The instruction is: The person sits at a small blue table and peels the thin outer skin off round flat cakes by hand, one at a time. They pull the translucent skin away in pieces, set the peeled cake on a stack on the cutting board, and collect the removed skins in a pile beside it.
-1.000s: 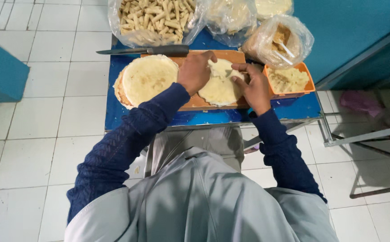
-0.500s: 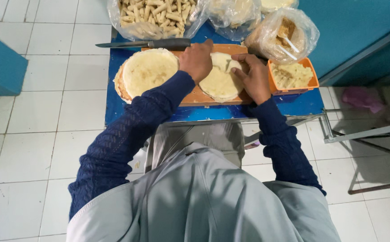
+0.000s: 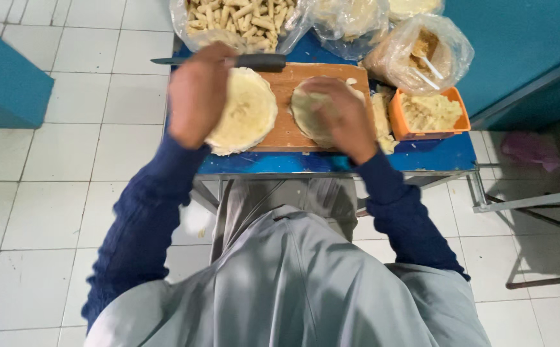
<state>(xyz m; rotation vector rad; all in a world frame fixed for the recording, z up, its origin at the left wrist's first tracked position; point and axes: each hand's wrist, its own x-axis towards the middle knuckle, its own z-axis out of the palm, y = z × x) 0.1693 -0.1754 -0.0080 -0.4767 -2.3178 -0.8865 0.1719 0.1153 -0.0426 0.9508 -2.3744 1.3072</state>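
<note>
On the far left there is a blue box [image 3: 0, 80] on the white tile floor [image 3: 48, 193]. Next comes a small blue table [image 3: 331, 160].

The left hand [image 3: 196, 96] is over the left edge of a stack of round wrappers [image 3: 248, 110]. The wrappers are thin, pale and flat, and they lie on the left end of a wooden board [image 3: 283, 125]. The back of the hand faces up, so I cannot tell if its fingers are apart or pinching a wrapper.

A knife [image 3: 228, 62] with a black handle lies flat behind the board, and its blade points left. Behind the knife is a clear bag of rolled sticks [image 3: 241, 19].

The right hand [image 3: 341, 115] lies on one single wrapper [image 3: 306, 109] on the right part of the board. Its fingers are bent down and pressed on the wrapper, close together.

To the right of that hand is an orange tub [image 3: 424, 112] full of pale mash. Behind the tub is a clear bag [image 3: 421, 54] with a white spoon in it. More bags sit at the back. On the far right is a blue wall [image 3: 524, 45].
</note>
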